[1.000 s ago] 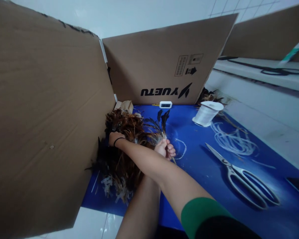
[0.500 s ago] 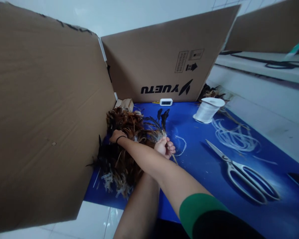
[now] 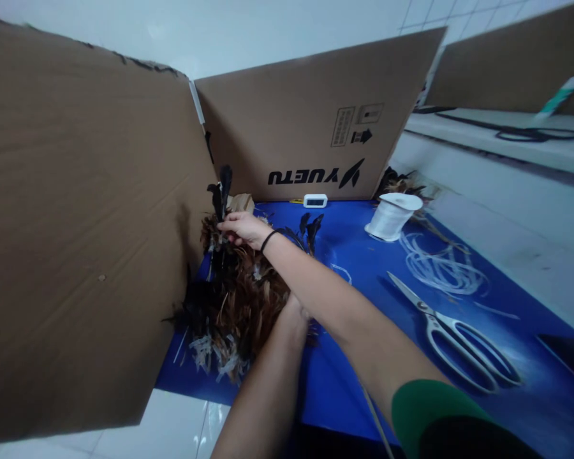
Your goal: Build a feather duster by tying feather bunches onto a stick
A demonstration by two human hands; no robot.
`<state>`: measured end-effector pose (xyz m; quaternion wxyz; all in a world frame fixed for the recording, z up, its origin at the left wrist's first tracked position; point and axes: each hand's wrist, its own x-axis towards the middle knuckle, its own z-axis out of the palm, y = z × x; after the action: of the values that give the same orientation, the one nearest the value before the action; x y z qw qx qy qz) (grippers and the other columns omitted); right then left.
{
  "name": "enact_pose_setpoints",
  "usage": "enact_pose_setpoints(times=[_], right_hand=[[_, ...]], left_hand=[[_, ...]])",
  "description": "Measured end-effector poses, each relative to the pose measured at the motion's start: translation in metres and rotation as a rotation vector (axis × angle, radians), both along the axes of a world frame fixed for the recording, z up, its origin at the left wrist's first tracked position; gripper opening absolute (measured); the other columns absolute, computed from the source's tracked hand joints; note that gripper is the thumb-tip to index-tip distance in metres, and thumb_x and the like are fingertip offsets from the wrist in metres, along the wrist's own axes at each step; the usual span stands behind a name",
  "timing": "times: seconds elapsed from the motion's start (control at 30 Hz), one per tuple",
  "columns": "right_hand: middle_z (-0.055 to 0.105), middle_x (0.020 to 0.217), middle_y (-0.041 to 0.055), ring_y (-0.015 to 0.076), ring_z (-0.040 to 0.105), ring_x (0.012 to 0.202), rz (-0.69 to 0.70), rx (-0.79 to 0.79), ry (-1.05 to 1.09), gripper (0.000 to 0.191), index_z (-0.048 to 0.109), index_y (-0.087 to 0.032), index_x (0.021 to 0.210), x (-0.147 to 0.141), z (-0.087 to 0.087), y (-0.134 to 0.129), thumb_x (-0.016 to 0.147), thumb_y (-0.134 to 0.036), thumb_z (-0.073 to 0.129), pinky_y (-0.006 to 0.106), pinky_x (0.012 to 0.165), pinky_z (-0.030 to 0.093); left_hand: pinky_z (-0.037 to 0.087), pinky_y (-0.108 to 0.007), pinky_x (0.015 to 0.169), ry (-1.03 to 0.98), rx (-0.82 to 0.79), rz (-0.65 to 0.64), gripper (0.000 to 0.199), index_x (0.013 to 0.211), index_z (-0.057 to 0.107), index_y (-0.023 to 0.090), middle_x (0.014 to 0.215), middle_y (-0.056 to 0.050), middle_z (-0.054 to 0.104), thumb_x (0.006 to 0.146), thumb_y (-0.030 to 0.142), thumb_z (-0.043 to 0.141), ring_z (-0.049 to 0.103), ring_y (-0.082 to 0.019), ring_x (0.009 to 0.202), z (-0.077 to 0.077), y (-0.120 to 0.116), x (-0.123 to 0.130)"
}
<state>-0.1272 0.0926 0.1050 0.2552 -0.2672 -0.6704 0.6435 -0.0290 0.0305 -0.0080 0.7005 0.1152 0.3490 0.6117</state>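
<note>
Many feathers (image 3: 249, 299), ruffled, brown and black

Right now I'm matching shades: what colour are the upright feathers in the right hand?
The upright feathers are black, best seen in the head view.

Barrier left of feathers (image 3: 246, 299): cardboard wall (image 3: 95, 223)

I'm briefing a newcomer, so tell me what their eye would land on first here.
Probably a tall cardboard panel filling the left and a second panel across the back, bearing upside-down YUETU lettering. Next, the heap of brown and black feathers on the blue tabletop, the right hand pinching dark feathers at its far edge. Scissors lie to the right.
</note>
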Motion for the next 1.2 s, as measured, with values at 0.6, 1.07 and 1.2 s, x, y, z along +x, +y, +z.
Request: enact_pose_setpoints(times=[0.6,1.07,1.2], right_hand=[[0.057,0.052,-0.0019,0.0040,0.046,0.042,-0.307,0.047,0.066,0.020,0.053,-0.014,0.066,0.211,-0.039,0.009,0.068,-0.026,0.068,0.014,0.038,0.033],[0.056,0.047,-0.0020,0.0068,0.051,0.041,-0.315,-0.063,0.037,0.018,0.051,-0.014,0.065,0.209,-0.065,0.020,0.068,-0.018,0.069,0.014,0.035,0.033],[0.056,0.045,-0.0024,0.0064,0.051,0.039,-0.314,-0.044,0.003,0.018,0.050,-0.013,0.062,0.208,-0.063,0.018,0.070,-0.016,0.066,0.014,0.035,0.034]], left_hand=[[0.026,-0.017,0.041,-0.022,0.161,-0.134,0.021,0.075,0.045,0.017,0.055,0.004,0.042,0.080,0.031,0.059,0.038,-0.006,0.043,0.002,0.002,0.004],[0.026,-0.018,0.040,0.067,0.145,-0.114,0.022,0.074,0.050,0.015,0.053,0.002,0.048,0.080,0.033,0.059,0.042,-0.008,0.042,0.006,0.001,0.007],[0.027,-0.018,0.040,0.086,0.149,-0.103,0.023,0.077,0.052,0.014,0.052,0.002,0.048,0.078,0.035,0.061,0.043,-0.008,0.042,0.002,0.002,0.007]])
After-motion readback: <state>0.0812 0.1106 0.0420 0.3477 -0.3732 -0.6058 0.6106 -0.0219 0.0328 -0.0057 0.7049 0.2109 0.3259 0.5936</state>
